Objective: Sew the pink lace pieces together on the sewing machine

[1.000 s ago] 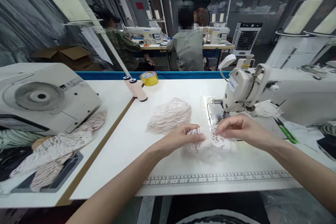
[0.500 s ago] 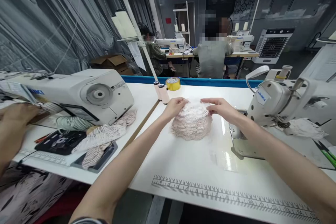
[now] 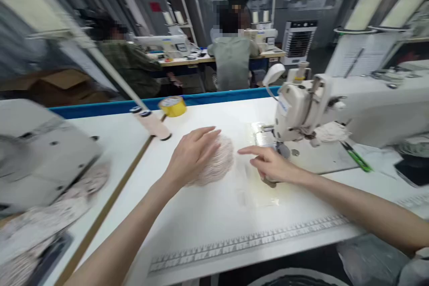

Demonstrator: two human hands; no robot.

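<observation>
A pale pink knitted piece (image 3: 221,161) with wavy rows lies on the white sewing table (image 3: 201,214). My left hand (image 3: 194,152) rests over its left part, fingers stretched out, and hides some of it. Just right of the piece, my right hand (image 3: 268,163) hovers apart from it. Its index finger points left while the other fingers are loosely bent, and I see nothing in them. Beyond my right hand stands a white sewing machine (image 3: 295,107), with more pale knit (image 3: 331,132) lying beside its needle area.
Green-handled snips (image 3: 357,158) lie on the right. Pink thread spools (image 3: 156,125) and yellow tape (image 3: 173,106) stand at the back left. A printed ruler (image 3: 248,241) runs along the front edge. A neighbouring machine (image 3: 40,152) is at left. Two people sit ahead.
My view has swung to the right. Both hands have let go of the knitted piece's upper edge; the left now lies across it, and the right has moved off it.
</observation>
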